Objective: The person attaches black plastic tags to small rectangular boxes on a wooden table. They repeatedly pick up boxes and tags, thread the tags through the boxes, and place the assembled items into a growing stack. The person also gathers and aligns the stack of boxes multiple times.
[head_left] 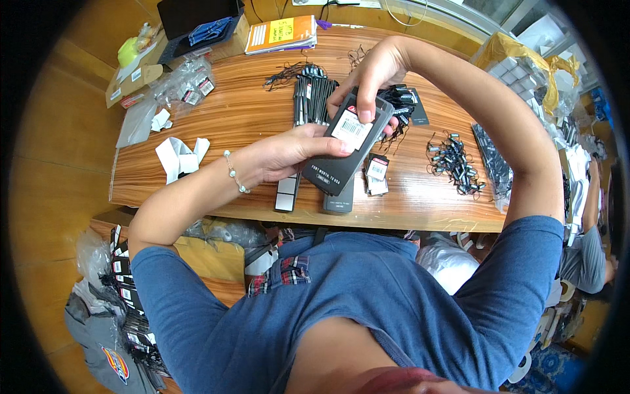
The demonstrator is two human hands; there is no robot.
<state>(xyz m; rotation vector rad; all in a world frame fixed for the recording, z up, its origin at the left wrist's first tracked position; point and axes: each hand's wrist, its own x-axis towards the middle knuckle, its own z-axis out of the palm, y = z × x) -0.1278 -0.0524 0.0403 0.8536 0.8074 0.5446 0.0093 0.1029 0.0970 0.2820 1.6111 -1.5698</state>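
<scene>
Both hands hold a stack of dark grey hang tags (332, 164) above the wooden table; its top tag bears a white barcode sticker (352, 131). My left hand (292, 150) grips the left side, thumb flat near the sticker's lower edge. At the upper end my right hand (375, 75) is closed round the stack, its thumb pressing by the sticker's top. Beyond lie fanned black tags (314, 98) with strings, and more stringed tags (408, 105) sit partly hidden behind my right hand. Below the held stack are a white label strip (286, 194), another dark tag (338, 202) and small stickered tags (377, 172).
Black cord loops (455, 163) are heaped at the right, beside a clear bag of dark pieces (492, 157). At left are folded white paper (180, 157) and a plastic bag (187, 82). An orange notebook (282, 34) lies at the back. Another person's arm (592, 197) shows far right.
</scene>
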